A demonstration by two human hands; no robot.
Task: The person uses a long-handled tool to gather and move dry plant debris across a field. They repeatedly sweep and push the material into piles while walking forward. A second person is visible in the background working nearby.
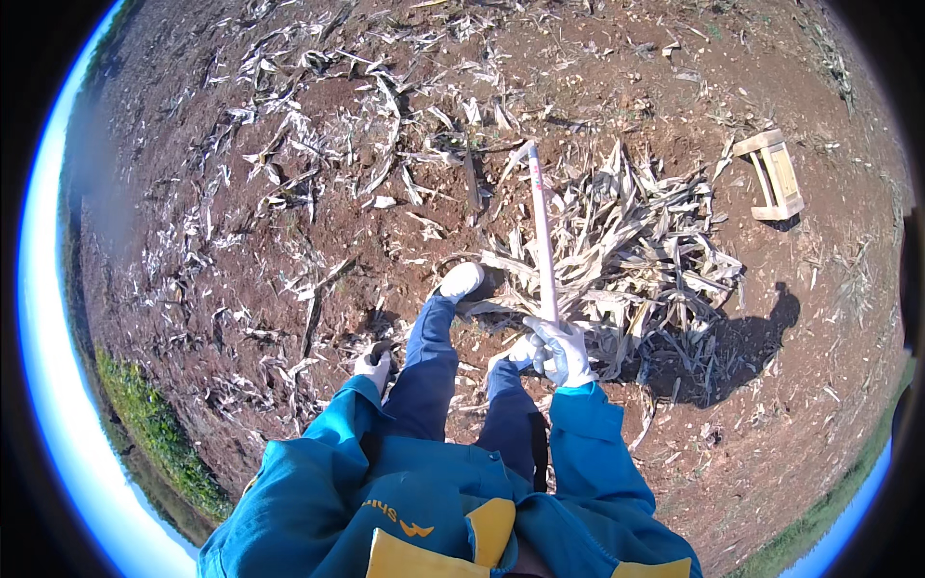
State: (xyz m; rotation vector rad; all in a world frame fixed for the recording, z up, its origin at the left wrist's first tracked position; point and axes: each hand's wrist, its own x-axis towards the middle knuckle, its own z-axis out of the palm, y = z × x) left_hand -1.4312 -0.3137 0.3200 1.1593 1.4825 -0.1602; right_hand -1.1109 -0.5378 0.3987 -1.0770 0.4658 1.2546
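Note:
My right hand (564,354), in a white and grey work glove, is closed around the lower end of a pale, straight handle. This long-handled tool (542,231) points away from me and has a short, angled head at its far end. Under and beside it lies a heap of dry corn leaves and husks (629,246). My left hand (374,367), gloved too, hangs beside my left leg with its fingers curled; whether anything is in it is not visible. My left shoe (462,280) touches the heap's near left edge.
A small wooden stool (779,177) lies tipped on its side on the soil, right of the heap. Dry leaves and stalks (289,137) litter the brown ground to the left. Green plants (152,426) grow at the field's left edge. My shadow (744,354) falls to the right.

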